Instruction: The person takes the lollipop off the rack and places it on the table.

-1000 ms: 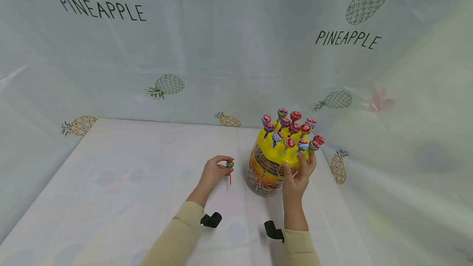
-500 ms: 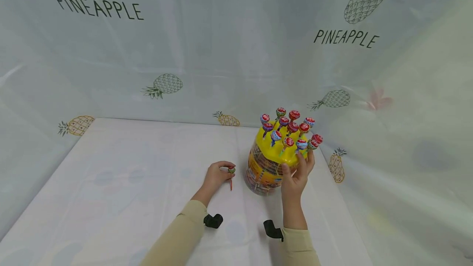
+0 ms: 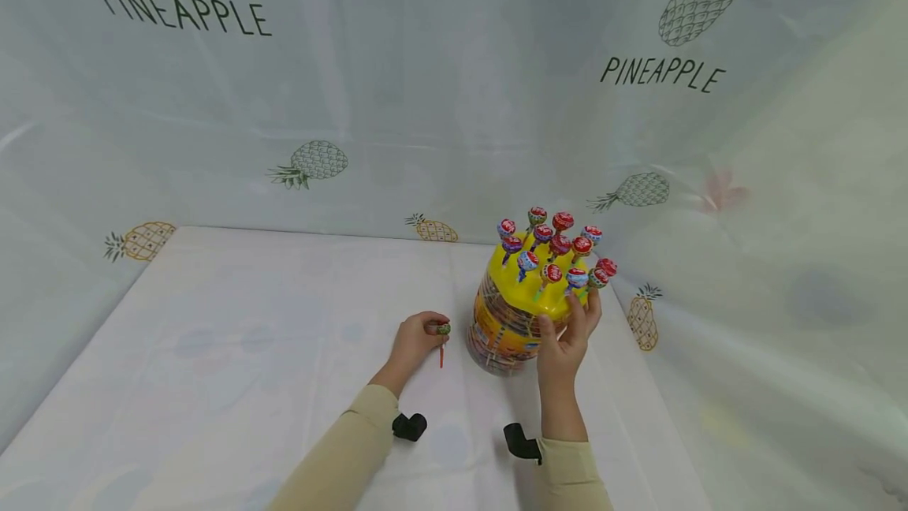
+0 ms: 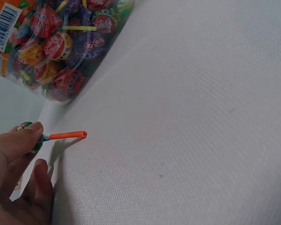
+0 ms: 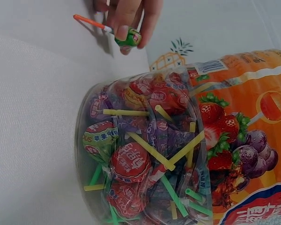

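Note:
In the head view my left hand pinches a lollipop by its green-wrapped head, its stick pointing down. The left wrist view shows the orange stick clear of the fingers, its tip close to the white cloth. Right of it stands a clear candy jar with a yellow lid, slightly tilted in view. Several wrapped lollipops stand upright in the lid. My right hand grips the lid's near right edge, thumb on the side, fingertips partly hidden beneath the lollipops there.
More lollipops with yellow and green sticks fill the jar behind its clear wall. A white cloth covers the table. A pineapple-print curtain rises behind and at the sides. Black wrist cameras sit at both cuffs.
My left hand has moved slightly nearer to me with the lollipop still pinched. The right hand keeps its place on the jar. The whole view has shifted a little.

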The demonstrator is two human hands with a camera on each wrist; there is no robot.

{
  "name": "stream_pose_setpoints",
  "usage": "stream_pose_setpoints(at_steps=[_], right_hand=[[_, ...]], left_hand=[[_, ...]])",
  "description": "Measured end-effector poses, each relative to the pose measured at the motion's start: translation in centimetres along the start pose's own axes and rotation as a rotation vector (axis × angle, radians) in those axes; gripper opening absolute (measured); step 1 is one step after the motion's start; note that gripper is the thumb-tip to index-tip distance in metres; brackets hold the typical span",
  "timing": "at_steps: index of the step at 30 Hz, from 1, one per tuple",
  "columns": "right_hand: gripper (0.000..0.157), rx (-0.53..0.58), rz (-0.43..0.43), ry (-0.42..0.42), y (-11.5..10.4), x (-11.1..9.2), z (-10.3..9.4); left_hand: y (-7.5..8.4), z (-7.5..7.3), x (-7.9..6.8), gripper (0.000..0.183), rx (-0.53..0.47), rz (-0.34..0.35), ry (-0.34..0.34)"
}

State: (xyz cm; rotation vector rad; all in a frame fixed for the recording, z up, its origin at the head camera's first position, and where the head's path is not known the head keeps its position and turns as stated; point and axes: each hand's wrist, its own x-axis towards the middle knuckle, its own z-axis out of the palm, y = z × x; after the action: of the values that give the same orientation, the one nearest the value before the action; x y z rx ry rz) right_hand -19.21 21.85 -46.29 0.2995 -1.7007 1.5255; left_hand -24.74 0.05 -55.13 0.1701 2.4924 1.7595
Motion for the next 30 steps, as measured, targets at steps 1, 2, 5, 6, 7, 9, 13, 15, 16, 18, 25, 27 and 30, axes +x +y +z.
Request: stream_pose_setpoints(at_steps=[1, 2, 5, 6, 7, 9, 13, 15, 16, 18, 25, 27, 30], right_hand=[[0.040, -0.003, -0.005, 0.000, 0.5, 0.0, -0.1], [0.041, -0.005, -0.011, 0.000, 0.9, -0.1, -0.2], [0.045, -0.004, -0.037, -0.001, 1.5, -0.1, -0.3], [0.047, -0.008, -0.040, -0.003, 1.1, -0.1, -0.2], [0.048, -0.008, -0.044, -0.003, 1.1, -0.1, -0.3], [0.050, -0.005, -0.048, -0.005, 1.2, -0.1, -0.3], [0.048, -0.001, -0.037, -0.005, 1.6, -0.1, -0.4], [0.046, -0.004, -0.028, -0.007, 1.4, -0.1, -0.4], [0.046, -0.007, -0.021, -0.008, 1.2, -0.1, -0.3], [0.045, -0.012, -0.016, -0.010, 0.5, 0.0, -0.2], [0.042, -0.026, -0.004, -0.014, -2.1, 0.2, 0.5], [0.042, -0.031, -0.005, -0.015, -2.3, 0.2, 0.5], [0.044, -0.039, -0.012, -0.016, -2.2, 0.2, 0.4]], left_hand=[[0.0, 0.0, 0.0, 0.026, 0.034, 0.012, 0.007], [0.0, 0.0, -0.1, 0.025, 0.065, 0.020, 0.013], [0.1, 0.0, -0.1, 0.024, 0.145, 0.027, 0.022], [0.2, 0.0, -0.2, 0.024, 0.165, 0.025, 0.022], [0.2, 0.0, -0.2, 0.024, 0.180, 0.023, 0.018], [0.3, 0.1, -0.3, 0.024, 0.200, 0.022, 0.011], [0.4, 0.0, -0.6, 0.025, 0.229, 0.004, 0.015], [0.5, 0.0, -0.7, 0.026, 0.247, 0.000, 0.022], [0.5, 0.0, -0.7, 0.026, 0.253, -0.004, 0.026], [0.5, -0.1, -0.7, 0.026, 0.266, 0.006, 0.035], [-0.3, -0.3, -0.5, 0.032, 0.221, 0.025, 0.055], [-0.4, -0.5, -0.5, 0.033, 0.205, 0.014, 0.059], [0.0, -1.0, -0.6, 0.033, 0.189, 0.001, 0.078]])
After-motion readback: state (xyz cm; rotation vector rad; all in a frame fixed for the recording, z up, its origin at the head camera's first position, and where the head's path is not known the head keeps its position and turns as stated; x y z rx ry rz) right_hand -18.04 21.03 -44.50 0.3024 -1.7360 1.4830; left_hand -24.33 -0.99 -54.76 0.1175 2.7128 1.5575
